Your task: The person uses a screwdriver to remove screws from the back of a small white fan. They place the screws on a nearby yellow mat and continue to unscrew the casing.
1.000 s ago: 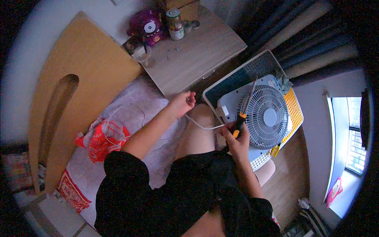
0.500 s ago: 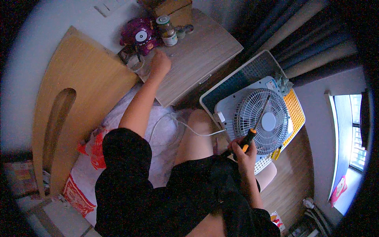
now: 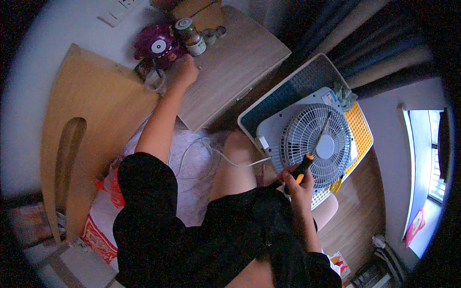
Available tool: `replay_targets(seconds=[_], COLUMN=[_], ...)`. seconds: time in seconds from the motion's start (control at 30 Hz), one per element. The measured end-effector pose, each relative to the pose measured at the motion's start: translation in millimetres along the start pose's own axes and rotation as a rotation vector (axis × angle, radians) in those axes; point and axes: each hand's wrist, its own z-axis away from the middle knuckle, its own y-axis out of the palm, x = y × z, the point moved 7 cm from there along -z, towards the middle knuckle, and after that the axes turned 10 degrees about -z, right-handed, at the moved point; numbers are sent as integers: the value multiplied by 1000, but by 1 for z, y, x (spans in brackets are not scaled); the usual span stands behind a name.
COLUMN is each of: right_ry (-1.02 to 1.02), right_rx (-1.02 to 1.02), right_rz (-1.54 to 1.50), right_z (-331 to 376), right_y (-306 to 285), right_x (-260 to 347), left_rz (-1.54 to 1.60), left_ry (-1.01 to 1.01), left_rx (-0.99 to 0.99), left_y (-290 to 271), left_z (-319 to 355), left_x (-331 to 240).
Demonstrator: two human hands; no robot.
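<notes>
My right hand is closed around the black and orange handle of a screwdriver. Its long shaft slants up in front of the round grille of a box fan, which lies face up with a white cord running off to the left. My left hand reaches to the bedside cabinet's top, its fingers curled together and mostly turned from sight; what they hold, if anything, is hidden. Close by are a purple one-eyed figure, a clear plastic cup and a glass jar with a lid.
Under the fan is a light-rimmed basket with a yellow perforated panel. Yellow-handled pliers lie at the fan's near edge. The bedside cabinet stands beside a wooden headboard. Dark curtains hang behind.
The view has shifted slightly, so the cabinet and its things sit farther left. My left hand stays beside the purple figure; my right hand keeps the screwdriver in nearly the same pose.
</notes>
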Motion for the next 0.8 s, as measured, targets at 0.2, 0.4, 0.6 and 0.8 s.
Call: replay_targets(seconds=[0.2, 0.4, 0.6, 0.8], right_ry=[57, 63, 15, -140], right_rx=[-27, 32, -35, -101], right_rz=[1, -103, 20, 140], right_z=[0, 15, 53, 96], right_y=[1, -3, -33, -59], right_x=[2, 14, 27, 23], left_rz=[-92, 20, 1319, 865], left_ry=[228, 294, 304, 739], left_rx=[-71, -85, 1079, 628], left_y=[55, 60, 7, -33], left_z=[-20, -19, 210, 362], left_x=[5, 3, -181, -275])
